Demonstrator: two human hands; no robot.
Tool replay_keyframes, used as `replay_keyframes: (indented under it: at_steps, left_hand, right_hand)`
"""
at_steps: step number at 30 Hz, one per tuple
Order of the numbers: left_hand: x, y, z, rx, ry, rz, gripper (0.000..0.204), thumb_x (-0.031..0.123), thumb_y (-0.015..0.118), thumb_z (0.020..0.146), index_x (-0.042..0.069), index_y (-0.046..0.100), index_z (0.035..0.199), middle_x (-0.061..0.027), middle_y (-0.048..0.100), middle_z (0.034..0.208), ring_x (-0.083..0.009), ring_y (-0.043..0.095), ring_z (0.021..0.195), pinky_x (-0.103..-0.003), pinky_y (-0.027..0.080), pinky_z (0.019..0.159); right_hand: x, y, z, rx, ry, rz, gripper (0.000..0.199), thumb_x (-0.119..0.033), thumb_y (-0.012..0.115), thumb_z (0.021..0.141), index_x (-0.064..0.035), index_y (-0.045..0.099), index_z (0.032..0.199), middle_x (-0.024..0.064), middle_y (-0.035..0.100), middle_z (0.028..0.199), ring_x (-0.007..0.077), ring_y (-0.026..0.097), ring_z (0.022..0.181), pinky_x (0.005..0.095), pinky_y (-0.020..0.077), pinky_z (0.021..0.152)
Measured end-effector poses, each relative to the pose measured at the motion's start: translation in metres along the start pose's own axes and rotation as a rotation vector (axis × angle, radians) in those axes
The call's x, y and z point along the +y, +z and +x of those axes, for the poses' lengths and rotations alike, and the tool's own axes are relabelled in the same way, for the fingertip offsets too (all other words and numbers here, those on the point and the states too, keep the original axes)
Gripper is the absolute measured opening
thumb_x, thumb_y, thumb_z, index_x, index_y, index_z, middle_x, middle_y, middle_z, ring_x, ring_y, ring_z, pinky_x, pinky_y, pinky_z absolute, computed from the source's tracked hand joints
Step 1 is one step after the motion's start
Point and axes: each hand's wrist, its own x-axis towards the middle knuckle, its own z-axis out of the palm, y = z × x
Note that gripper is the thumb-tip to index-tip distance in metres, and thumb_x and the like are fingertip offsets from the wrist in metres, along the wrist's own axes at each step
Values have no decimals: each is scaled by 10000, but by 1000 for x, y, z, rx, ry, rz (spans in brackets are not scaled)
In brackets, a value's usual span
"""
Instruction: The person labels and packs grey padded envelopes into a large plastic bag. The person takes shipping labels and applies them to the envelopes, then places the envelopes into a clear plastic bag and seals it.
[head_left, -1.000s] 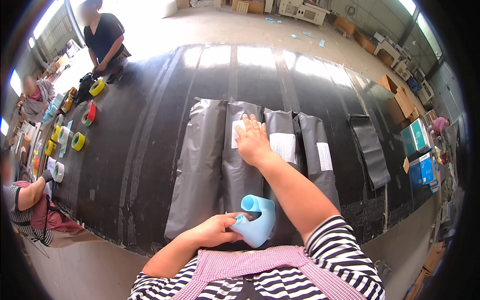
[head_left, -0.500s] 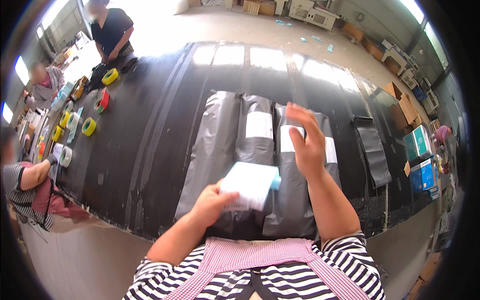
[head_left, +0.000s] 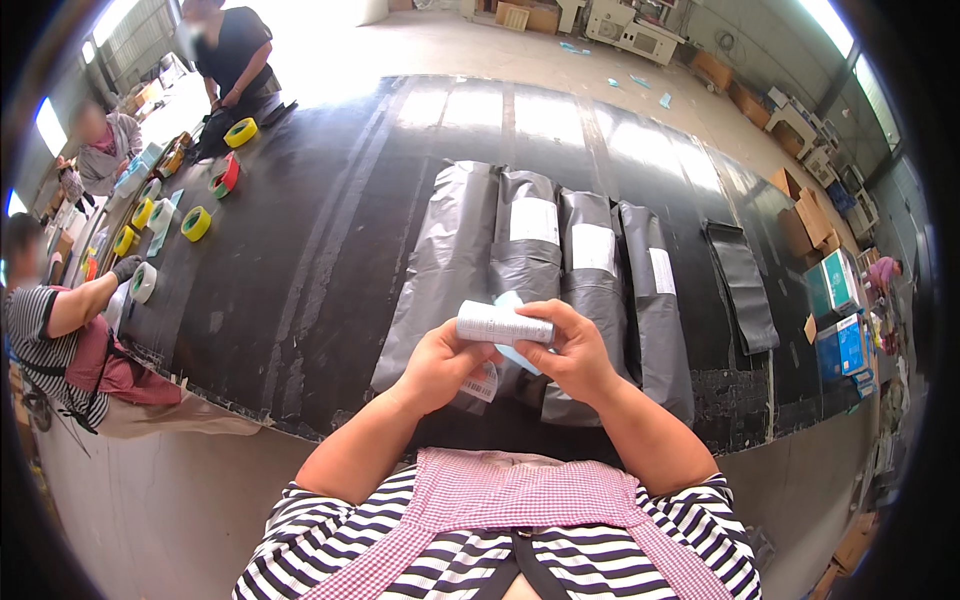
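My left hand (head_left: 436, 368) and my right hand (head_left: 572, 352) pinch a white label sheet (head_left: 503, 325) with light-blue backing between them. It is bent over into a curl, print facing up, with a barcoded end hanging by the left fingers. Beneath and beyond my hands lie several long grey plastic mailer bags side by side on the black table (head_left: 320, 300). The leftmost bag (head_left: 447, 235) shows no label. White labels (head_left: 534, 220) sit on the bags to its right, the rightmost bag (head_left: 657, 330) among them.
Right of the bags lies a folded stack of grey bags (head_left: 742, 290). Tape rolls (head_left: 196, 224) in yellow, red and white stand along the table's left. One person (head_left: 75, 330) works at the left edge, another (head_left: 235, 55) at the far left corner. Boxes (head_left: 840, 345) stand at the right edge.
My right hand has come down from above the bags and now grips the label sheet with my left. The sheet, flatter before, is now curled over. The person at left has reached toward the tape.
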Motion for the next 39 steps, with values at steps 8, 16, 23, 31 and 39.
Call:
replay_keyframes:
  at_steps: [8,16,23,31,39]
  left_hand:
    - [15,-20,-26,157,81,-27,144,46,604,981,32,645,1118,-47,710,973,-95,668,859,-219,532,689]
    - [33,-47,-34,188,81,84,130,59,622,967,17,655,1086,-52,709,920,-83,641,794,-229,518,684]
    - [23,-70,-22,187,19,128,143,61,641,923,13,679,1052,-17,689,867,-81,608,748,-250,504,718]
    - [26,-103,-1,-149,-319,173,192,51,670,913,4,680,1100,-36,694,901,-102,623,754,-279,530,715]
    - [3,-87,22,-494,184,699,218,47,673,876,-3,647,1087,-165,552,1413,-372,617,1111,-395,499,952]
  right_hand:
    - [-15,29,16,52,-606,-744,430,-190,830,760,-66,695,1149,140,705,1144,291,715,921,369,580,740]
    - [-16,52,41,2,-675,-740,362,-187,796,794,-62,705,1122,117,730,1091,262,725,850,359,581,704]
    - [-4,45,73,-314,-80,-322,289,-218,662,970,-27,714,1180,131,733,1102,218,686,1014,329,512,945]
    - [30,-85,215,-190,507,352,360,-326,565,1031,-10,673,1164,92,702,1065,146,660,827,262,551,633]
    - [104,6,199,-36,-526,-614,447,19,680,857,-98,654,1287,168,559,1409,357,450,1387,412,426,1104]
